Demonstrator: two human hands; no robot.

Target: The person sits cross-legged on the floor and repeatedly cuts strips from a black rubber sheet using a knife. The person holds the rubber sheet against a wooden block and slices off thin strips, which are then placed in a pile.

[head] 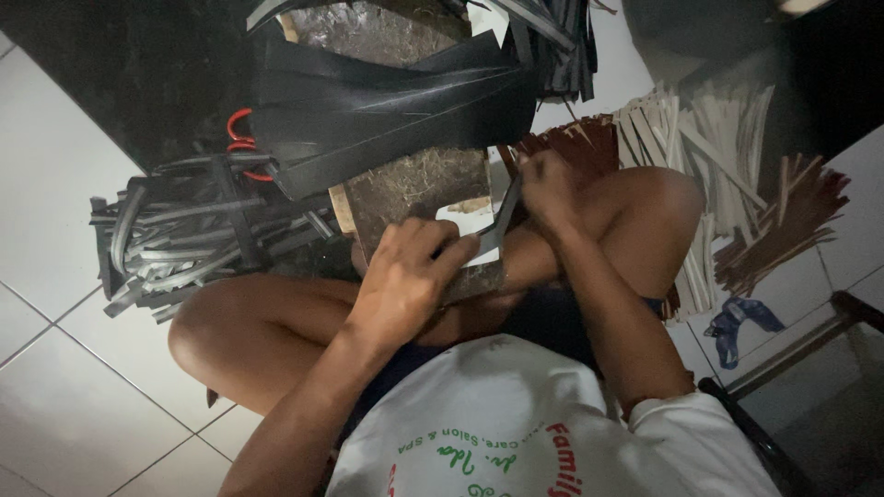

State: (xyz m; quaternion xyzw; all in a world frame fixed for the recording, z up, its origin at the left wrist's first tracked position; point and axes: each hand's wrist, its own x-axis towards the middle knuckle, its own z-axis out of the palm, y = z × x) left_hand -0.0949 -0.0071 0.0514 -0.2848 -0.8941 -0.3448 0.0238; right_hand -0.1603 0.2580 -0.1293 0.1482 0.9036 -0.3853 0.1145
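Currently, left hand [405, 276] presses white piece [465, 225] onto board [414, 189], fingers flat; right hand [548, 189] grips strip [505, 216].

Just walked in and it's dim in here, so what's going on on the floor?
A person sits cross-legged on the white tiled floor. Their left hand presses on a wooden board over their lap, while the right hand grips a dark strip against it. A bundle of grey strips lies to one side, pale and brown strips to the other.
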